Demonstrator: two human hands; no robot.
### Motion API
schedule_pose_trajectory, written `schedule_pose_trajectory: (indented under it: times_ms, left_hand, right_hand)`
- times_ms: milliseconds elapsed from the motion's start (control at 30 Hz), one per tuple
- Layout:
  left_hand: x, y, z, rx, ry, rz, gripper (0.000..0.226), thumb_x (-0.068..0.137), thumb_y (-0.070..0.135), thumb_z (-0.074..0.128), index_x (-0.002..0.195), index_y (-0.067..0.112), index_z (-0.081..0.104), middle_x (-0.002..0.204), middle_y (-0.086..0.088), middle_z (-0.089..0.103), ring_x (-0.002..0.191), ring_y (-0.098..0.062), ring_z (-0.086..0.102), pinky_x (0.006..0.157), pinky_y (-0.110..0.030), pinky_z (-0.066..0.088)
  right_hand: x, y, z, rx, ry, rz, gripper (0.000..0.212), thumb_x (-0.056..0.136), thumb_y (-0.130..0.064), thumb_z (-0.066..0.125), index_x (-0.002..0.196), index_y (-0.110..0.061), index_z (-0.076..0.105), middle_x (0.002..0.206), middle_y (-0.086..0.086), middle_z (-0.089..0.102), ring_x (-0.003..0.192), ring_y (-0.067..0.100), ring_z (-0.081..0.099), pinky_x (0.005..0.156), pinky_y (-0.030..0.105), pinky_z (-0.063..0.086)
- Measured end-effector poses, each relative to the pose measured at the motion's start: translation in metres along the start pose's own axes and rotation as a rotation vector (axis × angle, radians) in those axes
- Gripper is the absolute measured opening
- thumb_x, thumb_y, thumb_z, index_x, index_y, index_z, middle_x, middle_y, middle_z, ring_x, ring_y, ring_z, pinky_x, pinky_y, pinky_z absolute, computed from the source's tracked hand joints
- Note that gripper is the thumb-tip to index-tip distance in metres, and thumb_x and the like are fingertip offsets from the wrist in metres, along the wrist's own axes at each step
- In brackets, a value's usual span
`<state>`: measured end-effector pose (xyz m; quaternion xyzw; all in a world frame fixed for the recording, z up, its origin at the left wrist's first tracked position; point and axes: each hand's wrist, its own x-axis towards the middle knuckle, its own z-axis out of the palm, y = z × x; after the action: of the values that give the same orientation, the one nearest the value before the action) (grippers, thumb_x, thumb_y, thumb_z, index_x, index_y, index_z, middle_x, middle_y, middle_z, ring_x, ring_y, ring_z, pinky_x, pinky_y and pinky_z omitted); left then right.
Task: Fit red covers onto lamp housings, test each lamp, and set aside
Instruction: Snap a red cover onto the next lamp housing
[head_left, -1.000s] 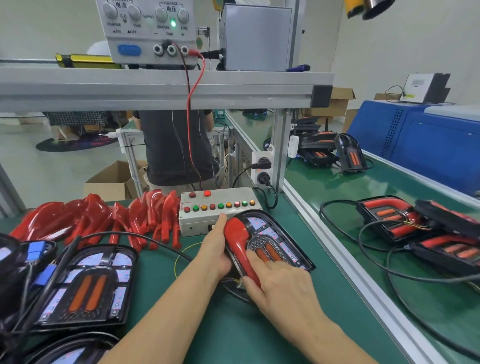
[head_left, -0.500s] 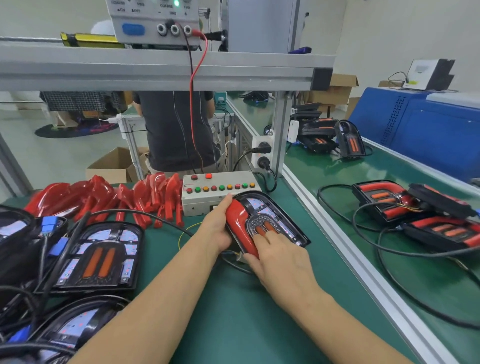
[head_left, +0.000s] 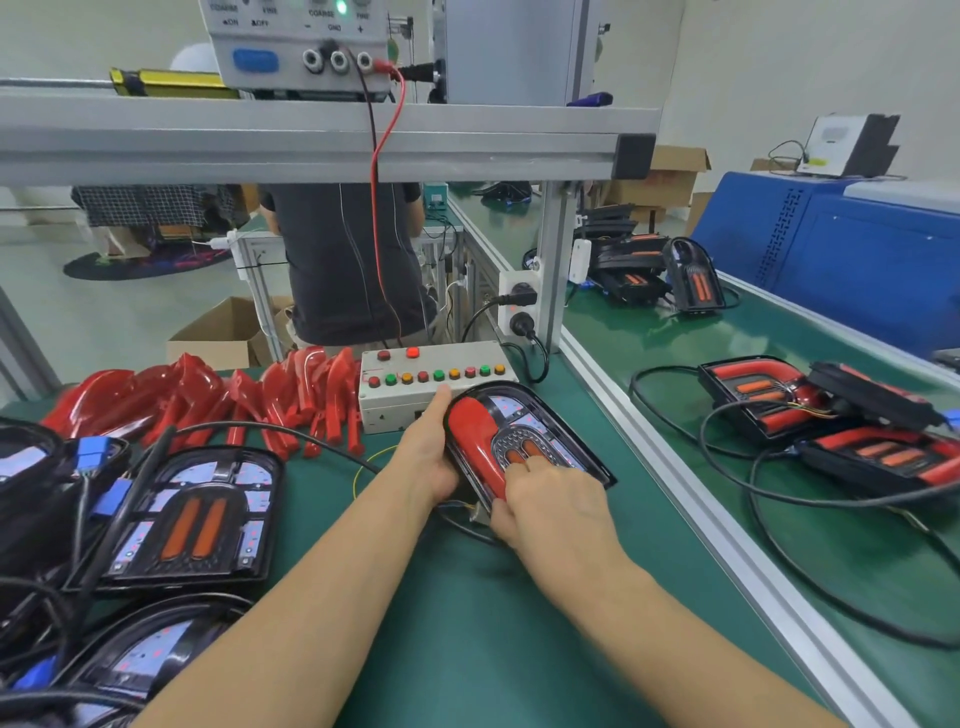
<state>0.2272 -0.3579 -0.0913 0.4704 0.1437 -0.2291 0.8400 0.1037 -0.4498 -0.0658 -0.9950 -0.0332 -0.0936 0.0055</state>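
Observation:
A black lamp housing lies on the green bench in front of the button box. A red cover sits along its left side. My left hand grips the housing's left edge, thumb reaching up toward the box. My right hand grips the near end of the housing, with its fingers pressing down on the cover and the orange strips.
A grey test box with coloured buttons stands behind the lamp. Loose red covers are piled at the left. Uncovered housings with cables lie at the near left. Finished lamps with black cables rest on the right belt beyond an aluminium rail.
My view has tilted slightly down. Both hands stay on the same housing, and the right fingers have shifted slightly on the cover's near end.

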Motion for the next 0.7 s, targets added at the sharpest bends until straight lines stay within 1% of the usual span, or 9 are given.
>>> schedule_pose_trajectory:
  times_ms: [67, 200, 267, 333, 400, 500, 567, 700]
  left_hand:
    - [-0.0004, 0.0009, 0.0001, -0.004, 0.012, 0.013, 0.050, 0.092, 0.050, 0.054, 0.109, 0.004, 0.066, 0.099, -0.020, 0.072, 0.091, -0.035, 0.068, 0.067, -0.044, 0.054]
    - [-0.0018, 0.0012, 0.0018, 0.019, 0.025, 0.030, 0.046, 0.095, 0.046, 0.051, 0.101, 0.004, 0.067, 0.087, -0.019, 0.073, 0.083, -0.033, 0.068, 0.063, -0.041, 0.054]
    - [-0.0019, 0.0008, 0.0011, 0.033, 0.022, 0.045, 0.046, 0.095, 0.046, 0.050, 0.101, 0.004, 0.067, 0.087, -0.018, 0.074, 0.081, -0.032, 0.070, 0.065, -0.040, 0.054]
    - [-0.0008, 0.0006, 0.0002, 0.051, 0.019, 0.067, 0.043, 0.096, 0.044, 0.050, 0.100, 0.004, 0.067, 0.084, -0.016, 0.074, 0.074, -0.029, 0.072, 0.064, -0.038, 0.054]
    - [-0.0001, 0.0001, 0.0005, 0.043, 0.015, 0.079, 0.039, 0.097, 0.041, 0.049, 0.097, 0.005, 0.066, 0.079, -0.014, 0.074, 0.066, -0.026, 0.072, 0.059, -0.036, 0.054]
    - [-0.0002, -0.0007, 0.0010, 0.031, 0.012, 0.080, 0.038, 0.098, 0.040, 0.048, 0.093, 0.007, 0.065, 0.074, -0.013, 0.074, 0.060, -0.024, 0.071, 0.053, -0.032, 0.054]
    - [0.0005, -0.0014, 0.0017, 0.040, 0.004, 0.080, 0.039, 0.098, 0.040, 0.048, 0.093, 0.006, 0.066, 0.076, -0.014, 0.074, 0.062, -0.025, 0.071, 0.054, -0.032, 0.054]
    - [-0.0003, -0.0033, 0.0026, 0.045, -0.001, 0.087, 0.041, 0.097, 0.042, 0.048, 0.098, 0.006, 0.067, 0.086, -0.017, 0.074, 0.076, -0.029, 0.070, 0.064, -0.038, 0.054]
  right_hand:
    - [-0.0021, 0.0012, -0.0028, 0.005, 0.002, -0.016, 0.031, 0.100, -0.026, 0.041, 0.123, -0.008, 0.051, 0.122, 0.009, 0.058, 0.107, 0.029, 0.061, 0.069, 0.032, 0.034]
    - [-0.0058, 0.0000, -0.0012, 0.020, 0.011, -0.012, 0.030, 0.100, -0.025, 0.038, 0.125, -0.012, 0.049, 0.122, 0.006, 0.057, 0.107, 0.028, 0.059, 0.068, 0.032, 0.032]
    - [-0.0081, -0.0005, 0.0008, 0.027, 0.051, 0.009, 0.036, 0.099, -0.029, 0.040, 0.131, -0.014, 0.047, 0.122, 0.005, 0.055, 0.104, 0.026, 0.061, 0.067, 0.033, 0.038]
    - [-0.0096, -0.0025, 0.0015, 0.022, 0.077, 0.009, 0.049, 0.098, -0.030, 0.044, 0.145, -0.016, 0.037, 0.120, 0.005, 0.057, 0.098, 0.026, 0.064, 0.067, 0.033, 0.045]
    - [-0.0086, -0.0035, 0.0020, 0.050, 0.054, -0.035, 0.056, 0.098, -0.028, 0.043, 0.150, -0.017, 0.026, 0.125, 0.007, 0.053, 0.103, 0.029, 0.062, 0.072, 0.035, 0.045]
    - [-0.0076, -0.0027, -0.0043, 0.088, 0.054, -0.071, 0.048, 0.099, -0.024, 0.042, 0.145, -0.016, 0.033, 0.126, 0.009, 0.049, 0.107, 0.029, 0.058, 0.076, 0.035, 0.042]
    - [-0.0071, -0.0005, -0.0052, 0.094, 0.042, -0.070, 0.047, 0.101, -0.022, 0.038, 0.147, -0.014, 0.032, 0.128, 0.009, 0.049, 0.110, 0.029, 0.057, 0.081, 0.036, 0.044]
    - [-0.0056, 0.0032, -0.0021, 0.071, -0.021, -0.087, 0.051, 0.104, -0.023, 0.031, 0.153, -0.015, 0.020, 0.134, 0.005, 0.044, 0.118, 0.025, 0.050, 0.092, 0.036, 0.043]
